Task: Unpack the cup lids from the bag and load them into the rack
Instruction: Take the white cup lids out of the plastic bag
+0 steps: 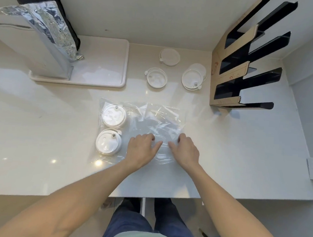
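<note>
Your left hand [142, 150] and right hand [184, 151] both rest on the near edge of the clear plastic bag [151, 121], which lies flat on the desk [41, 129]. Each grip is curled down onto the film, fingertips tucked under and thumbs pointing toward each other; they seem to pinch the plastic, though the film is too clear to be sure how much is caught.

Just left of your left hand, inside the bag, sit two white cup lids: the nearer lid [108, 142] almost beside your knuckles, the farther lid [114, 115] touching it on the far side. The stretch of bag beyond your hands looks flat and crinkled.

Farther out, past the bag, three more lids lie loose on the desk: a clear-rimmed lid [156, 79], a flat white lid [169, 57] behind it, and a stacked pair of lids [194, 77] to the right.

To the far right of your right hand stands the rack [228, 67], a cardboard frame with black slots. To the far left, a white tray [104, 64] holds a silver foil pouch [47, 31].
</note>
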